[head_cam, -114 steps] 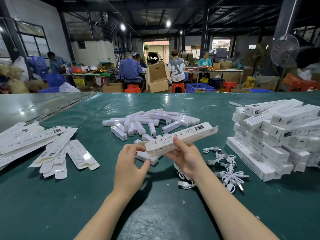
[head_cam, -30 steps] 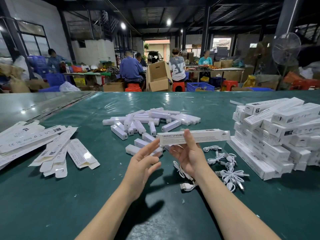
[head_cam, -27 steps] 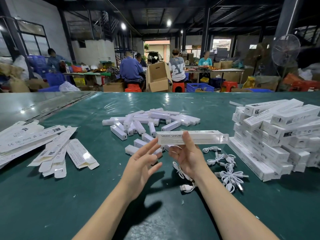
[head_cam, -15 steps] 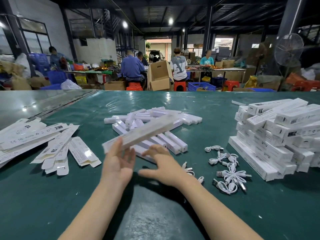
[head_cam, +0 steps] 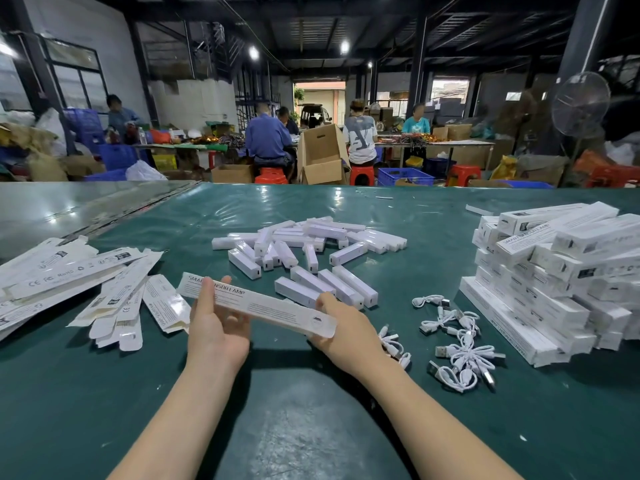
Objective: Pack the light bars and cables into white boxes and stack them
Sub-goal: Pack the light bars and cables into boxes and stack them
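A long white box (head_cam: 263, 308) printed "SMART SENSOR LAMP" hangs just above the green table (head_cam: 311, 427), tilted down to the right. My left hand (head_cam: 216, 330) grips its left part, thumb on top and fingers underneath. My right hand (head_cam: 346, 332) holds its right end, where a rounded flap sticks out. Behind the box lies a loose pile of white light bars (head_cam: 311, 237). Several coiled white cables (head_cam: 457, 348) lie to the right of my right hand. A stack of packed white boxes (head_cam: 554, 278) stands at the far right.
Flat unfolded white boxes (head_cam: 69, 282) are spread at the left of the table. Beyond the table's far edge, people sit at other work tables among cardboard boxes (head_cam: 322, 157) and blue crates. A fan (head_cam: 580, 105) stands at the back right.
The box was in my right hand alone, held level near the cables. It swung left and down, and now both hands hold it, with my left hand on its left part.
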Available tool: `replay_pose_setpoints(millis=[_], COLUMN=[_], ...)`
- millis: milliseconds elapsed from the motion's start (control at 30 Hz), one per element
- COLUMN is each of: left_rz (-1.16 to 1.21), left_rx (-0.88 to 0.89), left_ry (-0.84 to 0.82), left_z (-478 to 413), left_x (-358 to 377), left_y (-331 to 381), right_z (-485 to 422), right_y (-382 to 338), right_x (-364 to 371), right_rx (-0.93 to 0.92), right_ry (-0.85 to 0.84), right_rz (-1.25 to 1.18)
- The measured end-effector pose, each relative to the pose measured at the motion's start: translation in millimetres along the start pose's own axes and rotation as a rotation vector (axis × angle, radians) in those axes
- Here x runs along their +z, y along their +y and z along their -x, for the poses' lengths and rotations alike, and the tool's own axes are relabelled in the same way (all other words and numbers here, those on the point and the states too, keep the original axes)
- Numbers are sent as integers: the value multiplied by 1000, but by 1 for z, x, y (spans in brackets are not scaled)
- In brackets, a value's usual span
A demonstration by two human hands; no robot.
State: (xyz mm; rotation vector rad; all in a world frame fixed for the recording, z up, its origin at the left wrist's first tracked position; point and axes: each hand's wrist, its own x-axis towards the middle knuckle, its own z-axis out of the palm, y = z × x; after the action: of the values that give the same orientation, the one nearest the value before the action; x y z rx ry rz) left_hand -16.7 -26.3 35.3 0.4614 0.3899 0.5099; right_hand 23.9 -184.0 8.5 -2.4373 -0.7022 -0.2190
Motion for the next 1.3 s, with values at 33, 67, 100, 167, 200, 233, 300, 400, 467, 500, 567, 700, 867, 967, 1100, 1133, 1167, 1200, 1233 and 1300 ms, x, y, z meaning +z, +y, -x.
replay_pose_setpoints(millis=[33, 67, 100, 167, 200, 233, 300, 400, 467, 500, 567, 700, 867, 967, 1100, 1133, 1167, 1200, 1233, 1300], left_rz=[-25, -61, -136, -424, -577, -674, -718, -690, -645, -611, -509, -275, -139, -43, -8, -13, -1, 20, 33, 25], left_rx=[15, 27, 41, 68, 71, 58, 7, -40, -58, -66, -104, -219, -281, -232, -160, -165, -178, -194, -207, -228], left_ry=[-41, -96, -160, -305, -367, -419, -477, -459, -423, -401, -362, -297, -275, -181, -67, -73, -89, -113, -142, -196], left_z=[0, 1, 3, 10, 14, 17, 21, 19, 15, 14, 14, 12, 13, 14, 10, 9, 7, 6, 4, 4], left_x=[0, 1, 2, 2, 1, -1, -5, -7, -7, -7, -7, -3, -2, 0, 1, 1, 1, 0, -1, -3], left_y=[1, 1, -1, -11, -18, -26, -37, -38, -35, -34, -31, -24, -18, -15, -11, -10, -9, -8, -7, -6], right_z=[1, 1, 1, -1, -3, -4, -3, 0, -1, -3, -5, -5, -7, -6, -6, -6, -6, -6, -6, -7], right_y=[0, 0, -1, -2, -1, 0, 2, 2, 1, 0, 1, 2, 2, 6, 8, 8, 8, 8, 10, 11], right_x=[-1, -2, -2, -2, -1, -1, 1, 3, 5, 5, 6, 7, 2, -6, -6, -6, -7, -8, -9, -12], right_rx=[6, 12, 12, -10, -45, -80, -88, 3, 13, 8, 14, 58, 124, 202, 220, 223, 229, 236, 242, 255], right_ry=[-4, -7, -8, -26, -49, -82, -134, -157, -148, -142, -122, -82, 200, 463, 444, 418, 400, 393, 392, 381], right_rz=[-23, -39, -56, -37, 29, 110, 200, 143, 149, 187, 201, 141, -243, -515, -679, -744, -823, -900, -961, -1048])
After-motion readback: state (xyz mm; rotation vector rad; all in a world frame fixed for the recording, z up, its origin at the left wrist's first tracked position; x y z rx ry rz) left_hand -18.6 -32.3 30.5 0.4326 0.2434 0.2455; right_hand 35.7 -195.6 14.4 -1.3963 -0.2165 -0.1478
